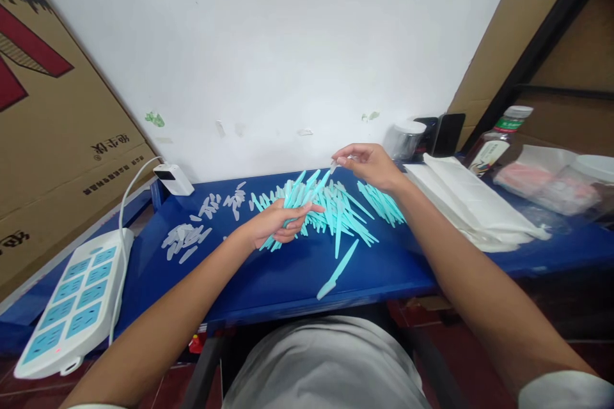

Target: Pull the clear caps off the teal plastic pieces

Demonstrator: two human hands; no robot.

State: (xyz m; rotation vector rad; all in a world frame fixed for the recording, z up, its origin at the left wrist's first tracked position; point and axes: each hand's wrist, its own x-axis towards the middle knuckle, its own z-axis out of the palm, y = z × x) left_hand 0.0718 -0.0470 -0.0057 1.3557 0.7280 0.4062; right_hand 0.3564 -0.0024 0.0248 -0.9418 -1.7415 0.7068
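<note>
My left hand (275,222) is closed round a bundle of teal plastic sticks (297,201) that fan up to the right. My right hand (367,163) pinches a small clear cap (334,167) right at the upper tip of that bundle. Beneath both hands a loose pile of teal sticks (343,217) lies on the blue table (288,275). One teal stick with a clear cap (338,270) lies alone near the front edge. Several clear caps (185,236) are scattered on the left part of the table.
A white power strip (71,300) and a white charger (173,179) sit at the left. A stack of white bags (472,201) lies at the right, with a bottle (496,137), a clear jar (405,139) and plastic containers (556,179) behind. Cardboard boxes (52,134) flank the white wall.
</note>
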